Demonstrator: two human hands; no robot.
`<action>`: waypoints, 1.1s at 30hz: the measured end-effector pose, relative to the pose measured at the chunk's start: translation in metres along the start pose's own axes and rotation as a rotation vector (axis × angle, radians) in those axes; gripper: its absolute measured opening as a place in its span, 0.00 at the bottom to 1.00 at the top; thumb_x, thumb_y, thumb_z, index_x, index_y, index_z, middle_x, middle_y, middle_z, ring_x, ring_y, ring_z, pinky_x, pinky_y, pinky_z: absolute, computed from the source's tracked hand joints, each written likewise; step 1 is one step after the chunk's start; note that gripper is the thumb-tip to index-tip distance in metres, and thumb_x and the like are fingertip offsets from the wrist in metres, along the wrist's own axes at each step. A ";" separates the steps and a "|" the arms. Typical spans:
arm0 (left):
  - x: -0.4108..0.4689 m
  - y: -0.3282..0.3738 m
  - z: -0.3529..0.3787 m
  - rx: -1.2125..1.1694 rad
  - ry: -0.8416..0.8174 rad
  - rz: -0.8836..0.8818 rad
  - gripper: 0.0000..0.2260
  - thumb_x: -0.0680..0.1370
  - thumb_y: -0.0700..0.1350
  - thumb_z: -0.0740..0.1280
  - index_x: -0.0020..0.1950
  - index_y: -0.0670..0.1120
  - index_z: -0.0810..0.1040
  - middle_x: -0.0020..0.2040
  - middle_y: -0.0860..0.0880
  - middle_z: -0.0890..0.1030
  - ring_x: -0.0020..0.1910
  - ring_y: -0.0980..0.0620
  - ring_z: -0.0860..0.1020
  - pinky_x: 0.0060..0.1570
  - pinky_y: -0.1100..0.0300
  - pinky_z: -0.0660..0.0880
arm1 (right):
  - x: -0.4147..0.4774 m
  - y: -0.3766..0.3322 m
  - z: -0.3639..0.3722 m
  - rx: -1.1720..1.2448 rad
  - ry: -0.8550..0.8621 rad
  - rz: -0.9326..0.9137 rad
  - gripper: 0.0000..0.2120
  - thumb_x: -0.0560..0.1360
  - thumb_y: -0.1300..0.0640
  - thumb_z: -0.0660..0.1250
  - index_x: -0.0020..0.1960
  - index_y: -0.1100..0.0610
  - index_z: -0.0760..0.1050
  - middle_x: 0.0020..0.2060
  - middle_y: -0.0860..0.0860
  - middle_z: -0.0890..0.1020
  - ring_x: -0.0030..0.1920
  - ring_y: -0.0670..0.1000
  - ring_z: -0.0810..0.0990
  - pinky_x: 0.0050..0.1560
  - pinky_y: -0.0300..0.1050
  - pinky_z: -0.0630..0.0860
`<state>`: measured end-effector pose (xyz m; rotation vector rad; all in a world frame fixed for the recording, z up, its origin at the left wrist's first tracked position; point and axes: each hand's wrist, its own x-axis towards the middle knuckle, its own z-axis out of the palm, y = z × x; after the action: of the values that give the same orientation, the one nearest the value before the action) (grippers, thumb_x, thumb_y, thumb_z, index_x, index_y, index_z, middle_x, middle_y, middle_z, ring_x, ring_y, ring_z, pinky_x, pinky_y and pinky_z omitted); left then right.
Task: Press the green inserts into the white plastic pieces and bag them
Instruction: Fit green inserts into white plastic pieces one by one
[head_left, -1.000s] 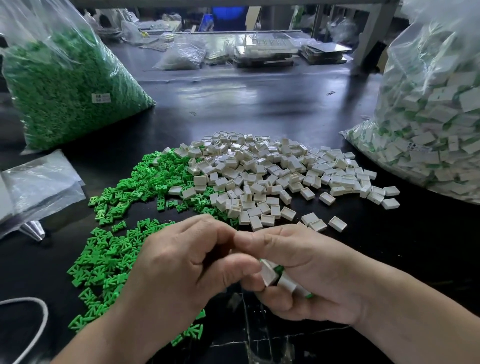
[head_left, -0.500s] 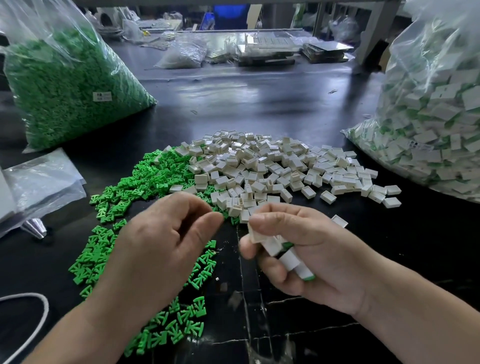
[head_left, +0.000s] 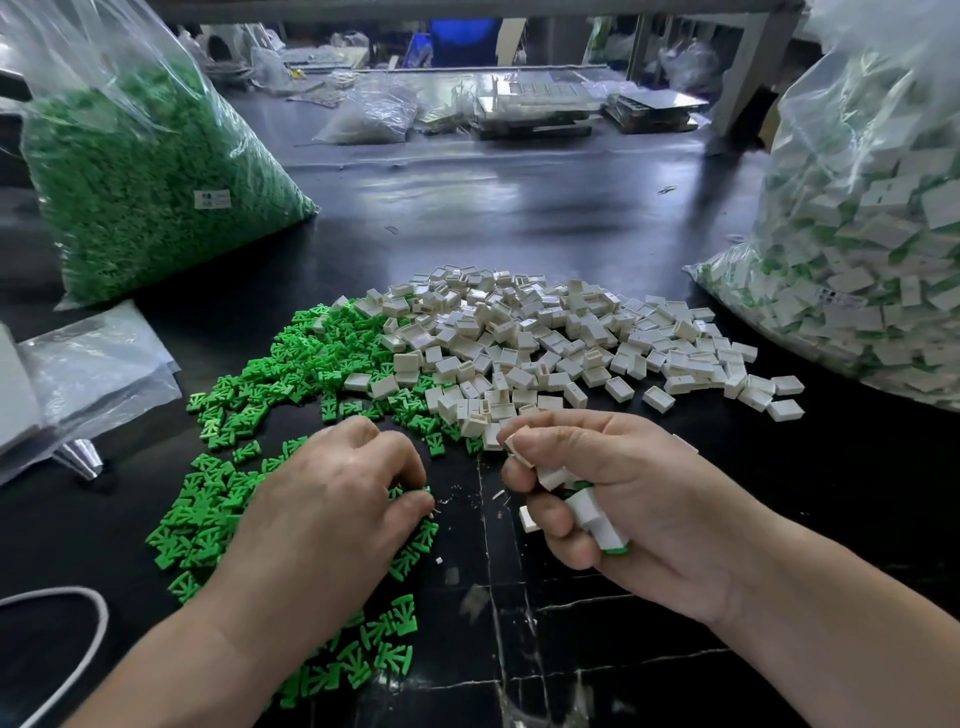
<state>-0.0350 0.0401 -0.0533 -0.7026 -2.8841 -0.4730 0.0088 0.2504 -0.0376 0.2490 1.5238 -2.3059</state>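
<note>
- Left hand (head_left: 332, 499) lies palm-down on the green inserts (head_left: 291, 374) — fingers curled, tips pinching one against the worktop (head_left: 519, 223).
- Right hand (head_left: 639, 509) — fingers clamped on several white pieces (head_left: 595, 522), green showing between them.
- More loose pieces are heaped beyond both hands.
- A filled bag (head_left: 872, 249) stands at right.

bags (head_left: 140, 171) flanking (left, right), dark tabletop (head_left: 519, 218) between
</note>
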 end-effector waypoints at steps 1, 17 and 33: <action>0.000 0.000 0.001 -0.008 0.006 0.001 0.06 0.75 0.59 0.65 0.45 0.59 0.74 0.43 0.62 0.71 0.43 0.62 0.70 0.38 0.68 0.63 | 0.000 0.000 0.000 -0.006 -0.008 0.004 0.04 0.77 0.61 0.69 0.51 0.58 0.81 0.36 0.55 0.79 0.27 0.48 0.72 0.21 0.38 0.68; -0.005 0.026 -0.003 -1.151 -0.046 -0.111 0.09 0.70 0.55 0.69 0.44 0.52 0.81 0.36 0.46 0.81 0.34 0.51 0.80 0.32 0.62 0.77 | -0.002 0.002 0.003 -0.245 -0.032 -0.079 0.06 0.77 0.55 0.72 0.44 0.57 0.79 0.34 0.52 0.75 0.25 0.47 0.71 0.21 0.37 0.65; -0.007 0.026 -0.005 -1.200 0.001 -0.101 0.06 0.71 0.51 0.73 0.46 0.51 0.84 0.34 0.46 0.81 0.33 0.51 0.80 0.31 0.62 0.76 | -0.004 0.001 0.003 -0.306 -0.081 -0.125 0.07 0.73 0.50 0.72 0.42 0.54 0.80 0.32 0.51 0.76 0.24 0.47 0.71 0.20 0.36 0.65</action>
<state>-0.0166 0.0575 -0.0434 -0.6141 -2.3604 -2.2330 0.0131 0.2483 -0.0354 -0.0207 1.8662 -2.1037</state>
